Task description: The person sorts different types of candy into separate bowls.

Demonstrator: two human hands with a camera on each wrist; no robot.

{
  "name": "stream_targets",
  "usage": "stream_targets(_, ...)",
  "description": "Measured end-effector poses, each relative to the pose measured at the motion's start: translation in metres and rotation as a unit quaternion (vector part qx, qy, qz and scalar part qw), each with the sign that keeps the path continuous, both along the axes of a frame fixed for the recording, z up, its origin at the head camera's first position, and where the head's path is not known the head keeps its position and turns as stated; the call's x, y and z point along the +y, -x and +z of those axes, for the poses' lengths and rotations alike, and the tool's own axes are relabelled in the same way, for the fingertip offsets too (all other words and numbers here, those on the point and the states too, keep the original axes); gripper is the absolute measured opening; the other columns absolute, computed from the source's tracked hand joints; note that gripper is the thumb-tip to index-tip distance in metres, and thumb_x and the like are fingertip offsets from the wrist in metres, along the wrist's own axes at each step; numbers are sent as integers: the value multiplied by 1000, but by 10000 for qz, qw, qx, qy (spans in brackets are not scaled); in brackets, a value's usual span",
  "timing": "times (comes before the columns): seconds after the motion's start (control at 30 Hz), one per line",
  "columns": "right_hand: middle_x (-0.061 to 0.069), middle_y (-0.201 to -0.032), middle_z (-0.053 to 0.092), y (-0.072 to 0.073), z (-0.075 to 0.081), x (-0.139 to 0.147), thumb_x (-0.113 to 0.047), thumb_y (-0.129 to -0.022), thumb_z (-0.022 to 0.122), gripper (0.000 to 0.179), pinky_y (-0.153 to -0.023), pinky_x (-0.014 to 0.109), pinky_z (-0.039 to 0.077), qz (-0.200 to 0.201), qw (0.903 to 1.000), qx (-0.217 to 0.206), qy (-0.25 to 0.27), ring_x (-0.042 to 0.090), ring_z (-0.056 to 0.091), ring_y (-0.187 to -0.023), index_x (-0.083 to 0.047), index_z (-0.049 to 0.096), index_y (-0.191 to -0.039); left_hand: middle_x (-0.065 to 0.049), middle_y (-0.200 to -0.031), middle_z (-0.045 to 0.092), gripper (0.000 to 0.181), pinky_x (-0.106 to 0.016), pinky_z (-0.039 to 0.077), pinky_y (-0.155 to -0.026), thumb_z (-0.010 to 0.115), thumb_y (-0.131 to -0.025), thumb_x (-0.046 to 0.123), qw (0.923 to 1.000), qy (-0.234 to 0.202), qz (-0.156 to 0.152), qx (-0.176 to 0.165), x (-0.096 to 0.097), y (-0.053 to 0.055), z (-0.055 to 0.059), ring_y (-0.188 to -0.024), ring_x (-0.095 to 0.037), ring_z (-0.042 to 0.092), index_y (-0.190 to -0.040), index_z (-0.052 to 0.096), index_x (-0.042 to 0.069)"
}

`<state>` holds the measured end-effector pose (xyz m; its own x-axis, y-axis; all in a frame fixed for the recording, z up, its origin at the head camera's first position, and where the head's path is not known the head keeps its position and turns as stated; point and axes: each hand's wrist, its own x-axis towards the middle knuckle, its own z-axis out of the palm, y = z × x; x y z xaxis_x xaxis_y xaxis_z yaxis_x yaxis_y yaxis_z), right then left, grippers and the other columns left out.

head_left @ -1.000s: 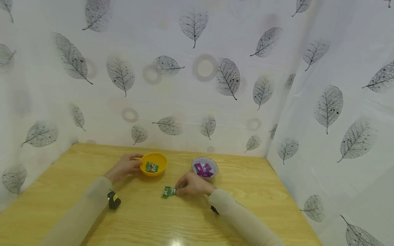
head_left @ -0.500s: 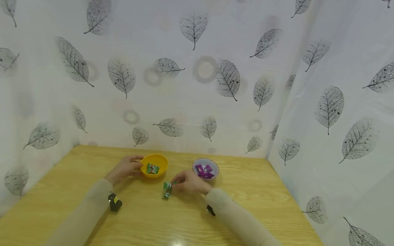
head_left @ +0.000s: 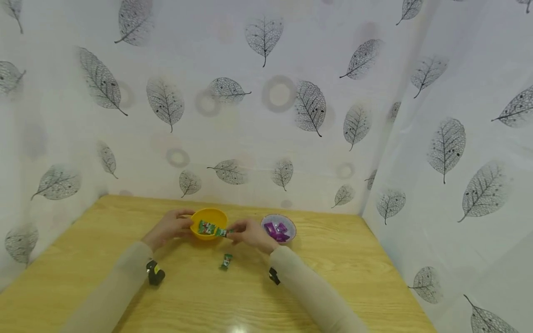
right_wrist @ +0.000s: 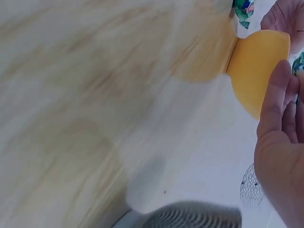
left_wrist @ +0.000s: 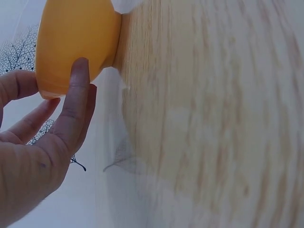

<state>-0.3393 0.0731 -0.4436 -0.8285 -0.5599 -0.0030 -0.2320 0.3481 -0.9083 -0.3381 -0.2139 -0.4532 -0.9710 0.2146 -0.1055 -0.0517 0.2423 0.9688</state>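
Observation:
My left hand (head_left: 171, 227) pinches the rim and side of a yellow bowl (left_wrist: 78, 42) standing on the table. Inside that bowl lie green-wrapped candies (head_left: 205, 227); how many is hard to tell. Over its right edge, my right hand (head_left: 251, 235) holds another green-wrapped candy (head_left: 223, 232) between thumb and fingers. One more green candy (head_left: 226, 262) lies on the wood in front of the bowl. In the right wrist view, the right fingers are beside the yellow wall, and the held candy (right_wrist: 298, 65) shows only partly.
Just behind the right hand stands a pale patterned bowl (head_left: 268, 218) with several purple-wrapped candies (head_left: 276, 231). The light wooden table (head_left: 187, 300) meets a white leaf-print curtain (head_left: 250, 138) at the back and right.
The right hand has picked up one of the two green candies from the table and carried it up and left to the yellow bowl. The left hand stays at the bowl.

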Motion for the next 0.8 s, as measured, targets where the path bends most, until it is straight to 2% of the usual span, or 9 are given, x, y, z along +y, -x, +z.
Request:
stream_targets(0.1,19,-105,72,0,0,-9,-17,-93,67,22,-82,38,59,-233,9995,40,204,32,72,-85,-7,72,-112,-35,-139,46,51,-36,58,-87,50,-98,10,10000,74,12,12,0,1,0,-103,-22,66,-143,37,-10)
stream_targets(0.23,14,-103,74,1,-3,-20,-15,-92,68,22,-80,40,60,-646,9962,-40,586,25,72,-80,-4,72,-111,-35,-140,45,51,-38,58,-89,49,-98,10,10000,82,11,-14,0,1,1,-104,-23,65,-144,37,-9)
stream_targets(0.4,11,-101,74,4,-5,-30,-14,-91,69,21,-77,38,61,-973,9920,-198,780,30,72,-84,-2,73,-108,-35,-142,42,51,-39,57,-89,49,-99,10,10000,4,-36,-30,0,2,0,-106,-25,65,-144,36,-10)
stream_targets(0.47,12,-103,74,4,-3,-33,-15,-92,69,22,-78,39,60,-1040,9910,-224,808,35,71,-89,-2,73,-109,-35,-142,42,51,-38,58,-88,49,-99,10,10000,13,-33,-10,0,2,0,-105,-24,65,-144,36,-9)
stream_targets(0.6,16,-108,73,3,0,-36,-14,-92,68,25,-80,42,60,-1173,9890,-218,874,35,70,-91,0,71,-113,-35,-141,43,51,-39,58,-88,49,-99,10,10000,-8,-42,-4,-1,2,0,-104,-24,66,-144,36,-10)
stream_targets(0.8,26,-114,68,1,0,-35,-9,-94,64,30,-81,43,60,-1157,9860,-327,1156,39,69,-94,8,65,-118,-34,-140,44,52,-37,58,-87,50,-99,11,10000,37,-79,-34,-3,2,0,-105,-24,65,-144,36,-10)
